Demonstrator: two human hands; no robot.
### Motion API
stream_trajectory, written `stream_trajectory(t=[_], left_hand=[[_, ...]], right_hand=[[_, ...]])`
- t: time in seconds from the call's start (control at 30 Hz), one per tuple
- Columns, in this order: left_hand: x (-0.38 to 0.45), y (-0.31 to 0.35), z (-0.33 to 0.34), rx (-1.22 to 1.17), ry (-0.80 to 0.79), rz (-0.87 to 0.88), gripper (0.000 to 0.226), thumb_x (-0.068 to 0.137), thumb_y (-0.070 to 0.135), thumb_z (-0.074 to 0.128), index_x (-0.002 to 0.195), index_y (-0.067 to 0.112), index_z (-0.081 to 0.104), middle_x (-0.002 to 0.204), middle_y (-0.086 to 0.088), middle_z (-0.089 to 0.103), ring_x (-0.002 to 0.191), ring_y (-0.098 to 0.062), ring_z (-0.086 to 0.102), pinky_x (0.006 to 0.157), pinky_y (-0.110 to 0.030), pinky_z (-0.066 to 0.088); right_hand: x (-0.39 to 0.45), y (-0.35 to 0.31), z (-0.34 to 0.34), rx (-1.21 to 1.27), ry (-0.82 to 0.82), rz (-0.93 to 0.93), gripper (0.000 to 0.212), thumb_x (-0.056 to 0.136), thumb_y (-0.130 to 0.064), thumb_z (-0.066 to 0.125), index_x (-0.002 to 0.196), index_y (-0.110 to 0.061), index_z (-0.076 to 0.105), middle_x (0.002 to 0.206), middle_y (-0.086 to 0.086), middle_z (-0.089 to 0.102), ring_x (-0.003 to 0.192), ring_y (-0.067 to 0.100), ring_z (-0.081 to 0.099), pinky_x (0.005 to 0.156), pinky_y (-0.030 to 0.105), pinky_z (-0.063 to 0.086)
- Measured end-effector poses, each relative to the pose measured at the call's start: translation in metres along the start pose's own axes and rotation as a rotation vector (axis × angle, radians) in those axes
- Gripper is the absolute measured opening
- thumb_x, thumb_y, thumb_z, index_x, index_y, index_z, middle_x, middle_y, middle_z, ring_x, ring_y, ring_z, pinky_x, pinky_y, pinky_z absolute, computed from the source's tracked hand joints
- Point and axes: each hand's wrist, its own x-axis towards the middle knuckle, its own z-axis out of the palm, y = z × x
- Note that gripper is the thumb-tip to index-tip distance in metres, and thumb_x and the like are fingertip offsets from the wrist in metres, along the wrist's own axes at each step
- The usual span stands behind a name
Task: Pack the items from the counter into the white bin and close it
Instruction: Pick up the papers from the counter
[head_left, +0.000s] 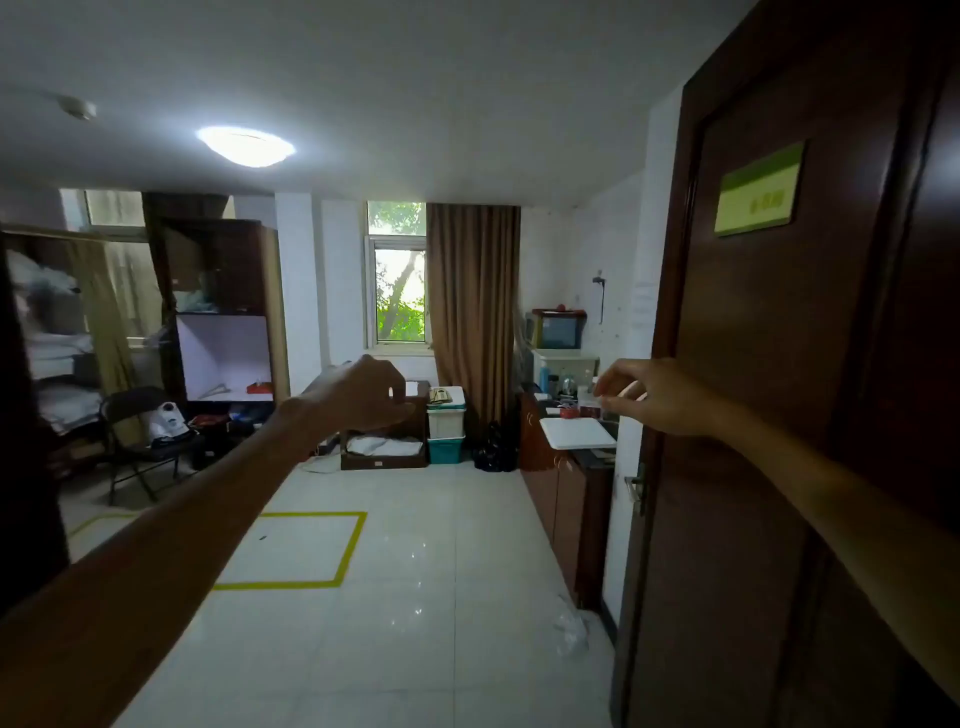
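Both arms are held out forward at chest height, seen from a doorway looking into a tiled room. The left hand (363, 392) is raised mid-air with its fingers (397, 400) curled inward toward the thumb; nothing is seen held in them. The right hand (649, 392) is extended beside the dark wooden door (769, 415), fingers loosely bent and slightly apart, nothing gripped.

The bench (566, 483), a dark cabinet run along the right wall, is seen well ahead of the hands. Small items (569, 395), among them bottles and a red object, are crowded on its far end; they are too small to be told apart. A flat white lid or board (576, 434) lies on the near end of the bench, overhanging its edge.

A white bin (445, 415) is stacked on a teal bin (445, 449) by the brown curtain (472, 322) at the far wall, with something laid on top. A folding chair (140, 441) stands at left. A yellow tape rectangle (306, 548) is marked on the floor.
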Motion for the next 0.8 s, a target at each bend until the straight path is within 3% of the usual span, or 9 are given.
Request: stream_trajectory(t=[0.23,0.37,0.53,0.63,0.8], left_hand=[[0.078,-0.017,0.044,0.012,-0.022,-0.006,0.020,0.092,0.037,0.060,0.097,0.019,0.067,0.085,0.004,0.061,0.069,-0.009,0.060,0.071,-0.035,0.060],[0.140,-0.020,0.077,0.011,-0.029,-0.004,0.020,0.092,0.036,0.061,0.099,0.017,0.067,0.081,0.006,0.059,0.071,-0.010,0.062,0.070,-0.033,0.060],[0.225,-0.023,0.112,-0.072,-0.018,-0.060,0.014,0.092,0.033,0.063,0.091,0.020,0.065,0.074,0.009,0.061,0.062,-0.003,0.058,0.052,-0.018,0.046],[0.271,-0.026,0.129,-0.083,-0.032,-0.080,0.018,0.092,0.031,0.062,0.094,0.015,0.068,0.081,0.002,0.068,0.064,-0.005,0.061,0.056,-0.020,0.050],[0.345,-0.044,0.163,-0.076,-0.052,-0.097,0.016,0.091,0.031,0.063,0.098,0.017,0.068,0.088,-0.002,0.071,0.067,-0.007,0.064,0.064,-0.030,0.059]], right_hand=[[0.065,0.049,0.034,0.035,0.007,0.042,0.020,0.091,-0.029,0.067,0.110,-0.021,0.064,0.104,-0.003,0.070,0.091,0.013,0.067,0.067,0.013,0.047],[0.118,0.098,0.055,0.026,0.007,0.025,0.023,0.090,-0.028,0.069,0.111,-0.018,0.065,0.099,-0.005,0.067,0.088,0.011,0.065,0.068,0.015,0.047],[0.202,0.167,0.071,0.019,-0.053,0.008,0.026,0.089,-0.032,0.070,0.111,-0.020,0.065,0.101,-0.005,0.068,0.085,0.007,0.062,0.075,0.021,0.051],[0.248,0.200,0.079,0.011,-0.087,-0.002,0.026,0.089,-0.032,0.069,0.111,-0.019,0.064,0.106,0.000,0.070,0.089,0.011,0.063,0.080,0.026,0.053],[0.318,0.243,0.102,0.003,-0.092,-0.002,0.025,0.091,-0.027,0.067,0.113,-0.015,0.064,0.107,0.003,0.068,0.087,0.013,0.060,0.071,0.021,0.046]])
